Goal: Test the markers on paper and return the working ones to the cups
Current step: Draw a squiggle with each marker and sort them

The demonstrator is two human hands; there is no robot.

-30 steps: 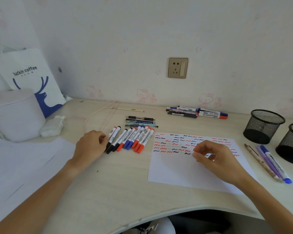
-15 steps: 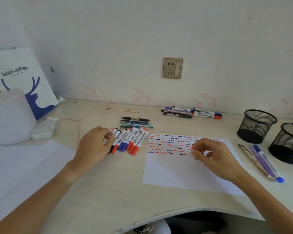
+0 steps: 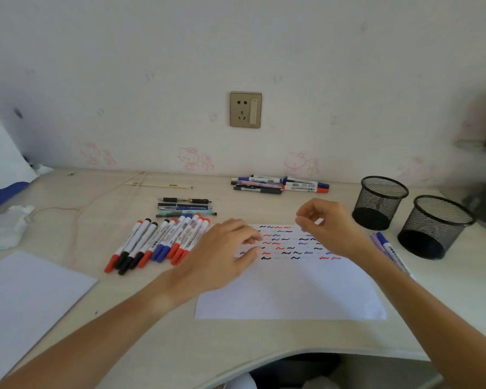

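Note:
A row of several red, blue and black capped markers (image 3: pixel 157 240) lies left of the white test paper (image 3: pixel 292 290), which carries rows of coloured squiggles. My left hand (image 3: pixel 222 254) hovers over the paper's upper left corner, beside the row's right end, fingers relaxed and holding nothing. My right hand (image 3: pixel 326 228) is raised over the paper's upper right part with loosely curled fingers; nothing shows between them. Two black mesh cups (image 3: pixel 382 203) (image 3: pixel 435 226) stand at the right and look empty. A blue marker and purple pens (image 3: pixel 390 251) lie between paper and cups.
More markers (image 3: pixel 281 184) lie by the wall, and a few thin pens (image 3: pixel 185 207) behind the row. A second paper sheet (image 3: pixel 26 299) sits front left, crumpled tissue (image 3: pixel 6 228) and a paper bag (image 3: pixel 0 169) far left. The desk's front edge curves inward.
My left hand left the marker row's left end and moved right to the paper's corner. My right hand lifted and shifted toward the back.

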